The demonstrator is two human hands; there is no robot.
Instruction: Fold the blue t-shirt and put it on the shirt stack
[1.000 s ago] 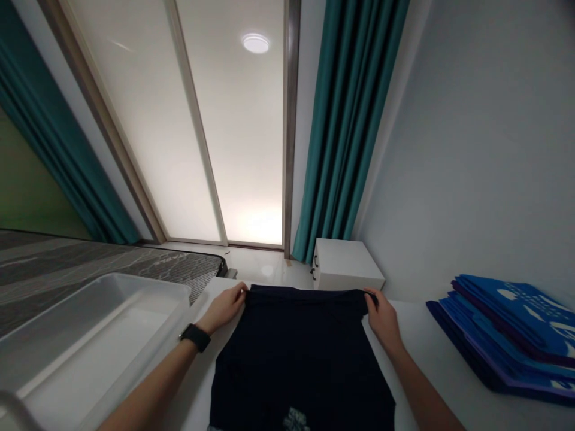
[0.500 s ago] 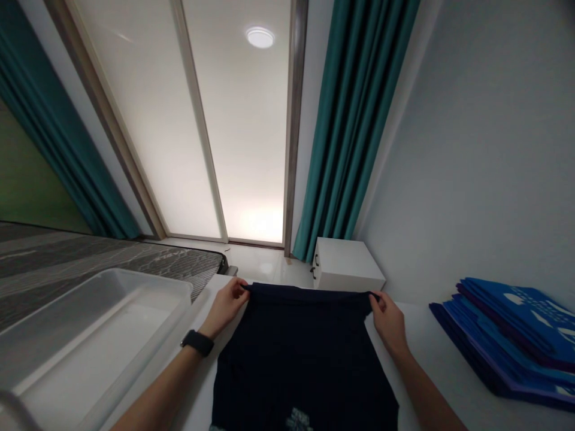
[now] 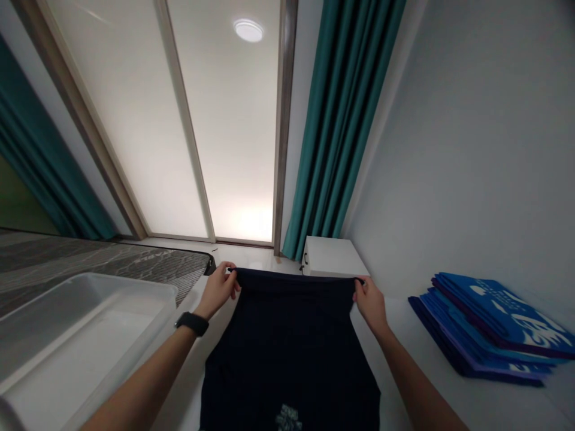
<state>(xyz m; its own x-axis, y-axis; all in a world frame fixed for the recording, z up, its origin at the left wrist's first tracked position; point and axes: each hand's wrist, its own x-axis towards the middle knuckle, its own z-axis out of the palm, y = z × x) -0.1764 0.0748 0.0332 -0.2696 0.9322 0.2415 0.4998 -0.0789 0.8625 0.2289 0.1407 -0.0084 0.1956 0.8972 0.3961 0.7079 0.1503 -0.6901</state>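
Observation:
A dark navy T-shirt (image 3: 291, 341) with a small pale print near its lower part lies spread in front of me, its far edge stretched straight and lifted a little. My left hand (image 3: 221, 289) pinches the far left corner; a black watch is on that wrist. At the far right corner, my right hand (image 3: 370, 302) grips the cloth between thumb and fingers. The near end of the shirt runs out of view. Beneath it is a white tabletop (image 3: 398, 353).
To the left stands a translucent plastic bin (image 3: 155, 287), beside a grey patterned mattress (image 3: 148, 257). Folded blue and purple garments (image 3: 489, 326) are stacked on the right by the wall. Beyond the table are a white cabinet (image 3: 335, 254), a teal curtain (image 3: 335, 131) and frosted sliding doors (image 3: 233, 137).
Both hands have raised the far edge of the shirt slightly, keeping it taut between them. The view has turned slightly right, so everything sits further left.

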